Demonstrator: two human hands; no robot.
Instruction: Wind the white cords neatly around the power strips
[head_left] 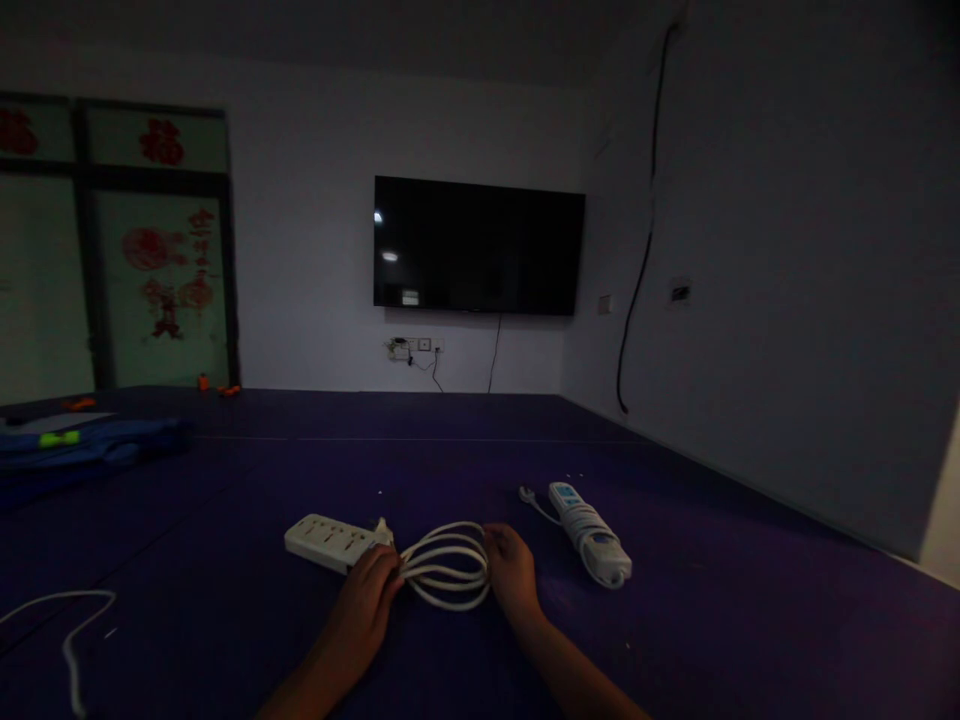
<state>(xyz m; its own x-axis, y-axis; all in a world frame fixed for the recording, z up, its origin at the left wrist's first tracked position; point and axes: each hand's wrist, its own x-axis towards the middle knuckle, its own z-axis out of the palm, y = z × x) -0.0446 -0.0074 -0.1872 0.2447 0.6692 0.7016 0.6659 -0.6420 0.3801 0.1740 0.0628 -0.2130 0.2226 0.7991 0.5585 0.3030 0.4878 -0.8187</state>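
A white power strip [328, 540] lies on the dark purple surface, its sockets facing up. Its white cord [450, 557] is gathered in several loops to the right of the strip. My left hand [373, 580] is closed around the cord where the loops meet the strip's end, beside the plug. At the far side of the loops, my right hand [511, 570] is closed on the cord, with its fingertips partly hidden. Further right rests a second white power strip [589, 530], its cord wrapped around its body and its plug [527, 494] trailing to the left.
A loose white cable [67, 640] lies at the left front. Folded blue cloth [112, 440] and small orange things [229, 390] sit at the back left. A wall [787, 300] bounds the right side; a television [480, 250] hangs on the wall ahead.
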